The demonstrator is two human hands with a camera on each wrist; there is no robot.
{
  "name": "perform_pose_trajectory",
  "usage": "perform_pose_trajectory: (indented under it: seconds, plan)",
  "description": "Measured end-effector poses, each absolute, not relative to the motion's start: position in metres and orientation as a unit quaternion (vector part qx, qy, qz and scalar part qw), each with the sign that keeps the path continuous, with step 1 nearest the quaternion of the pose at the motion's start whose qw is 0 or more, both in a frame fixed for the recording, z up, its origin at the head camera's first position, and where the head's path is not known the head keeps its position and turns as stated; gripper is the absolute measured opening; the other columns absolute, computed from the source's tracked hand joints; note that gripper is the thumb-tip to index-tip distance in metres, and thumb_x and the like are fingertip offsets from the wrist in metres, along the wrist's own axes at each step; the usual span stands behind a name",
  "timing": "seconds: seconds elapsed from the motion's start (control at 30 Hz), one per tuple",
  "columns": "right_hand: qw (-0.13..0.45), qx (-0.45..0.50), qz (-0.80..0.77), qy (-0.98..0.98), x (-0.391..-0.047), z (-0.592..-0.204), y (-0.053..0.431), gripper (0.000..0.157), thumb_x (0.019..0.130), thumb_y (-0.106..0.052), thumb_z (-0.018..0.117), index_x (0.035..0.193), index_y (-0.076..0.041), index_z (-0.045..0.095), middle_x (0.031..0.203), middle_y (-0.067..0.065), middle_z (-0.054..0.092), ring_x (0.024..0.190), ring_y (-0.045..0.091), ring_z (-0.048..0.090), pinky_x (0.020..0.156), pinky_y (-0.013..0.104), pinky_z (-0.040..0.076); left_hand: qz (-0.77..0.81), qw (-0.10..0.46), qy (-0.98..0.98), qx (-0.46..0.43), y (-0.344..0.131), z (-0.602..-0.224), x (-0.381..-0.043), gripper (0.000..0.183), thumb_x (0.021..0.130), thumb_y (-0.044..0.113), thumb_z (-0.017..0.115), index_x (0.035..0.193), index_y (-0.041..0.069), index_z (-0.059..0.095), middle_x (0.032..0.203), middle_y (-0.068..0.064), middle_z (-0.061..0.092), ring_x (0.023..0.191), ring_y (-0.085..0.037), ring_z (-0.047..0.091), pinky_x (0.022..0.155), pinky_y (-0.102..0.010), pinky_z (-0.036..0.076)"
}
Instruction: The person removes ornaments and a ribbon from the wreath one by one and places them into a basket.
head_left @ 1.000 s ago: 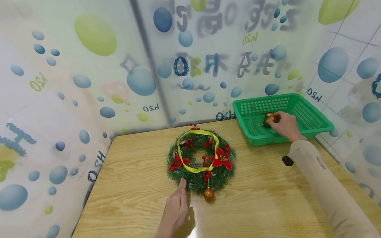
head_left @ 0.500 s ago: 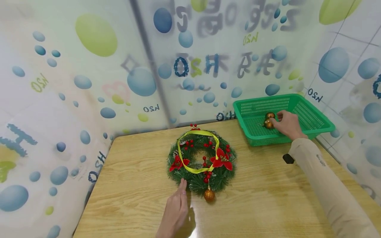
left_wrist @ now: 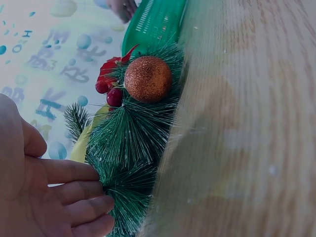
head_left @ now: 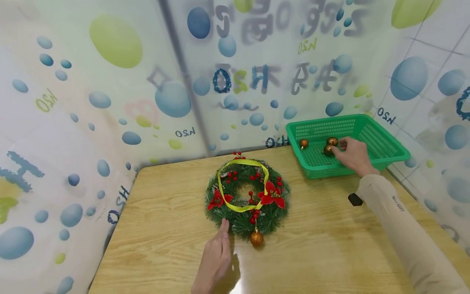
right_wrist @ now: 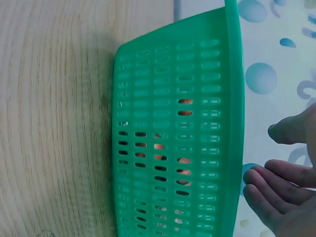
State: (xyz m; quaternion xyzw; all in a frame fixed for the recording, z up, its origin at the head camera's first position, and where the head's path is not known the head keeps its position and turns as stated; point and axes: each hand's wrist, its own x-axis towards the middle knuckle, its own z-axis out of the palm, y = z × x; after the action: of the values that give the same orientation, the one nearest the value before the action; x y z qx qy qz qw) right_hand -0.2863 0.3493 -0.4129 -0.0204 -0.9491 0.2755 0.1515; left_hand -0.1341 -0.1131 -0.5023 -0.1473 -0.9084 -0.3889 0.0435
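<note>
A green Christmas wreath (head_left: pixel 271 218) with red flowers, red berries and pine cones lies on the table. A yellow ribbon (head_left: pixel 238 209) loops over it, and a glittery copper bauble (head_left: pixel 256 239) hangs at its near edge. My left hand (head_left: pixel 214 255) touches the wreath's near left edge with straight fingers. At the right, my right hand (head_left: pixel 352 154) is over the green basket (head_left: pixel 319 173), beside two shiny brown baubles (head_left: pixel 328 150). Its fingers look relaxed and apart from the thumb in the right wrist view. A smaller orange bauble (head_left: pixel 303 143) lies at the basket's left end.
The wooden table (head_left: pixel 169 212) meets a patterned curtain (head_left: pixel 147 81) at the back and sides. The basket's raised rim (right_wrist: pixel 237 123) stands beside the right hand. A dark wrist device (head_left: pixel 355 199) shows on the right sleeve.
The right hand first held an orange bauble, then let go. An orange bauble now lies at the basket's left end, where none showed before. The left hand has stayed at the wreath.
</note>
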Motion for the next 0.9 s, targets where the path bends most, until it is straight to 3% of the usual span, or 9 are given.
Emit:
perform_pose_trajectory:
  seconds: [0.47,0.9]
  plan:
    - [0.199,0.028,0.301,-0.932,-0.268,-0.412,0.322,0.038,0.101,-0.019,0.059,0.120,0.014,0.061,0.111,0.035,0.067,0.099,0.048,0.066,0.083,0.062,0.056,-0.387,0.035,-0.910,-0.145,-0.112,-0.500,-0.134,0.051,0.113,0.023,0.024,0.149,-0.011,0.038,0.158,-0.024,0.036,0.143,-0.042,0.042,0.118,-0.051,0.036]
    - [0.258,0.091,0.310,-0.911,-0.250,-0.413,0.288,0.029,0.096,-0.010,0.065,0.117,0.010,0.065,0.108,0.031,0.070,0.094,0.045,0.070,0.089,0.060,0.054,-0.388,0.036,-0.909,-0.147,-0.112,-0.501,-0.134,0.050,0.113,0.021,0.025,0.148,-0.011,0.038,0.157,-0.025,0.036,0.142,-0.043,0.041,0.118,-0.050,0.035]
